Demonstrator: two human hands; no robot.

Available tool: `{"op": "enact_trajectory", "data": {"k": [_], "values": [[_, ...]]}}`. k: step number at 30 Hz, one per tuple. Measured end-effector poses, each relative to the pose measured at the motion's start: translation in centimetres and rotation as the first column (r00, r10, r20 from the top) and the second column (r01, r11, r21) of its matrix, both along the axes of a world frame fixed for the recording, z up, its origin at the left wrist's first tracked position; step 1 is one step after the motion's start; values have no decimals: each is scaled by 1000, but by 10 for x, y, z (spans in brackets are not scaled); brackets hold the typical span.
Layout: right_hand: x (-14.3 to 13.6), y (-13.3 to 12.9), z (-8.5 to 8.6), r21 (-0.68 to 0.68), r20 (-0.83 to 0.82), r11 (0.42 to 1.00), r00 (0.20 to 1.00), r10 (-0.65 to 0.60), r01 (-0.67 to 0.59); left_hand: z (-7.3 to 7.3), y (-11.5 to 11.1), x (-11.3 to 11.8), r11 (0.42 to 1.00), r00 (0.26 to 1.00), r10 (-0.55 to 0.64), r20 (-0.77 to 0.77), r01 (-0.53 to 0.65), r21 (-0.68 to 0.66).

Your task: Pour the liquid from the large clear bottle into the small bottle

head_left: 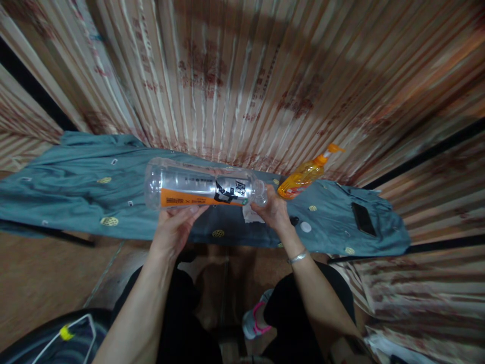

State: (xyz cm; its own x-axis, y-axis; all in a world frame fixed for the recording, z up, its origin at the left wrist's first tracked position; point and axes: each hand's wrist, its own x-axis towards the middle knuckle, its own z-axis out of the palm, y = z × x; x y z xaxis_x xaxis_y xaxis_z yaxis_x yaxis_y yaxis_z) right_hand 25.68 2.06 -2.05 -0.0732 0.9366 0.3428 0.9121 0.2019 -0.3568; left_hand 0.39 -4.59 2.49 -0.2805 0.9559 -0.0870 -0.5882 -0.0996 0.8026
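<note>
A large clear plastic bottle [189, 184] with a silver and orange label lies sideways in the air above the cloth-covered table. Its base points left and its neck right. My left hand [176, 227] grips the body from below, the thumb along the near side and the fingers hidden behind the bottle. Around the neck end, my right hand [273, 207] is closed, with some fingers out of sight. The bottle's neck shows no cap. Just beyond my right hand stands an orange pump bottle [301, 179] with yellow-orange liquid.
A teal patterned cloth [87, 187] covers the narrow table. On it lie a white round lid [305, 227], a crumpled white tissue [253, 216] and a black phone [362, 219]. Striped curtains [227, 76] hang close behind. A dark basin [76, 338] sits at lower left.
</note>
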Motion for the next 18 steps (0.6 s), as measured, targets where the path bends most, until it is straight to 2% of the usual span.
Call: {"op": "enact_trajectory", "data": {"k": [10,18], "values": [[3,2,-7,46,-14,999,1000,12,-11,-3,1,-1,1000,1000,-9,7,9,10],[2,1,-3,18,-22,1000,1000,3,-3,-4,1,-1,1000,1000,-10,-1,10,1]]}}
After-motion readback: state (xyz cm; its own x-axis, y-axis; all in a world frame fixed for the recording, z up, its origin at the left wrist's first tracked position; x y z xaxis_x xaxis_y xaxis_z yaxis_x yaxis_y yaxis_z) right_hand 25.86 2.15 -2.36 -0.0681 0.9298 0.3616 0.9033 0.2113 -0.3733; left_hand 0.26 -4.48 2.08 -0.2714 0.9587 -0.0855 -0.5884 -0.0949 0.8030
